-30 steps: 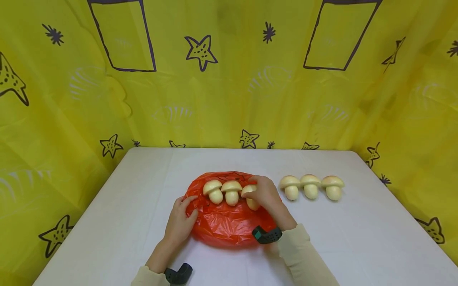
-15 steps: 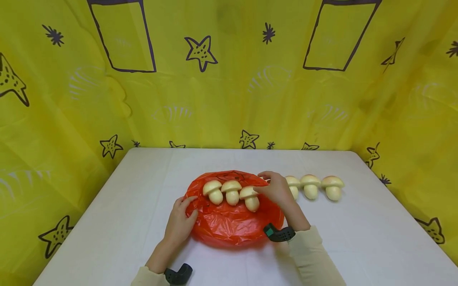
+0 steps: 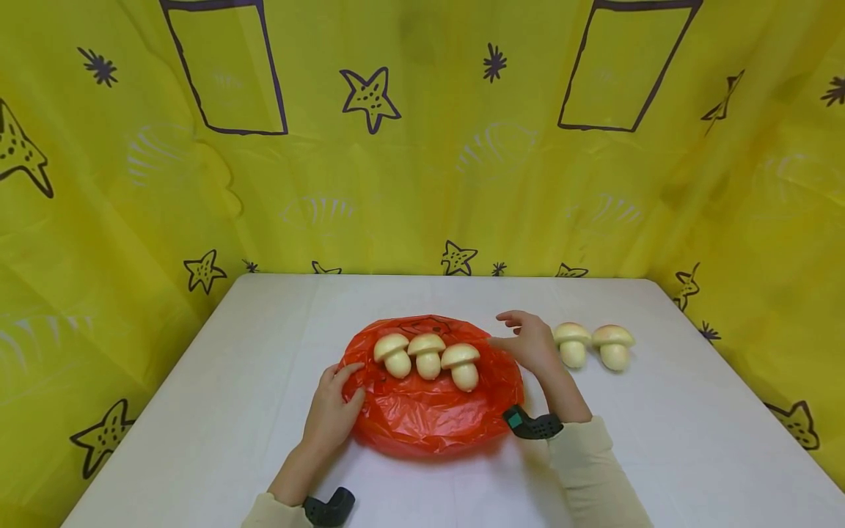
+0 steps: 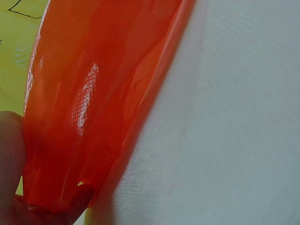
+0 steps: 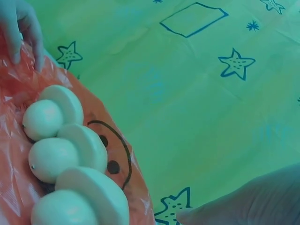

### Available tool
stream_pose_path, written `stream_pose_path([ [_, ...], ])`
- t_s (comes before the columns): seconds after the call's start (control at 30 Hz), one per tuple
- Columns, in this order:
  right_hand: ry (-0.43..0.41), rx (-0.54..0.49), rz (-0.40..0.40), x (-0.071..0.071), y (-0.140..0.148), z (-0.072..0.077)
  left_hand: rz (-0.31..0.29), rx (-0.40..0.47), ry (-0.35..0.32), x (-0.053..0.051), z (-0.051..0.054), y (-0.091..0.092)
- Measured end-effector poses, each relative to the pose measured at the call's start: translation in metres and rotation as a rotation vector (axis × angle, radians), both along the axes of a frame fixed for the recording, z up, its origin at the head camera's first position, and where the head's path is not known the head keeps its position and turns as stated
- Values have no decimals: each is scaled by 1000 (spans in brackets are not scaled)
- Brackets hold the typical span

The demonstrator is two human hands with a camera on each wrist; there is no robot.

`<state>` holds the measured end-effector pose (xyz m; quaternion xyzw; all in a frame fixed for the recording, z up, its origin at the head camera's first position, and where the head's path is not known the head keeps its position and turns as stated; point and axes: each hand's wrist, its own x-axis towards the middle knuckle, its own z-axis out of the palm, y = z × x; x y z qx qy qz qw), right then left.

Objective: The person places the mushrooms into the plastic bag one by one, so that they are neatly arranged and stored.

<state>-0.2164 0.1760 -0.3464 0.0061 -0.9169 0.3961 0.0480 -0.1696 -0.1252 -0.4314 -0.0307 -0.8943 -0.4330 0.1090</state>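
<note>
In the head view, three pale toy mushrooms (image 3: 427,356) stand in a row on a crinkled red plastic bag (image 3: 422,425). The left hand (image 3: 333,407) grips the bag's left side, thumb and fingers curved round its edge; the left wrist view shows the red film (image 4: 89,108) between them. Past the bag's right edge hovers the right hand (image 3: 535,345), thumb and fingers spread and holding nothing. Just beyond it stand two more mushrooms (image 3: 613,347). The right wrist view shows the bag mushrooms (image 5: 70,154) close up and the right thumb (image 5: 234,201) apart from them.
A white-covered table (image 3: 198,411) lies under everything. Yellow sheeting (image 3: 422,161) with drawn stars hangs at the back and both sides. Each wrist wears a black band (image 3: 531,424).
The right hand has let go of the third mushroom on the bag and moved right. It now covers the nearest mushroom of the right-hand row. The left hand stays in place.
</note>
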Motion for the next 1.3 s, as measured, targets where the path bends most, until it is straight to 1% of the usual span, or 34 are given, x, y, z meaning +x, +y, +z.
stream_pose_path([
  [0.13,22,20,13,-3,7,-1,-2,3,1,0,0,0],
  [0.23,20,33,7,-4,12,0,-3,5,2,0,0,0],
  [0.6,-65,51,-48,-4,27,3,-2,6,4,1,1,0],
  [0.9,-47,76,-87,-3,44,-5,-3,-20,32,-1,-2,0],
  [1.13,-38,104,-95,-4,49,-9,-2,-17,24,-1,-1,0],
  [1.3,-27,102,-92,-7,50,-14,-2,-15,27,-1,-1,0],
])
